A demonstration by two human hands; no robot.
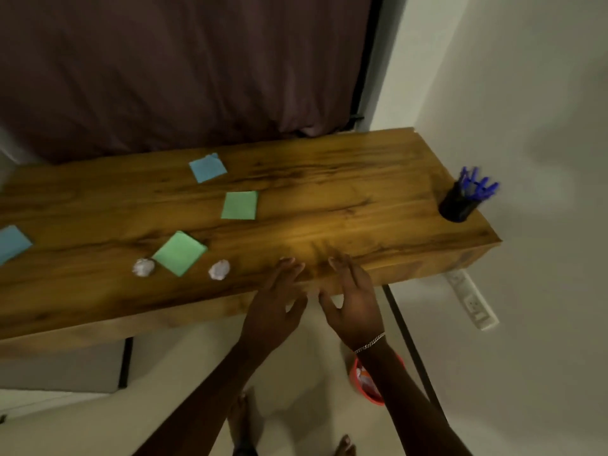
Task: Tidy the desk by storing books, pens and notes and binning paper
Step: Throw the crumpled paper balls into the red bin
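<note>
Wooden desk [329, 179], seen from above. From the left: left blue note [11, 243] at the frame edge; left paper ball [143, 267], just beside the near green note [180, 253]; far blue note [208, 167] towards the back; right paper ball [219, 269] near the front edge; far green note [240, 205] mid-desk. Left hand [276, 311] and right hand [353, 304] lie side by side over the front edge, fingers straight and spread, holding nothing. A red bin [368, 380] containing paper stands on the floor below the right wrist. A black pen holder [458, 204] with blue pens [477, 185] occupies the right end.
</note>
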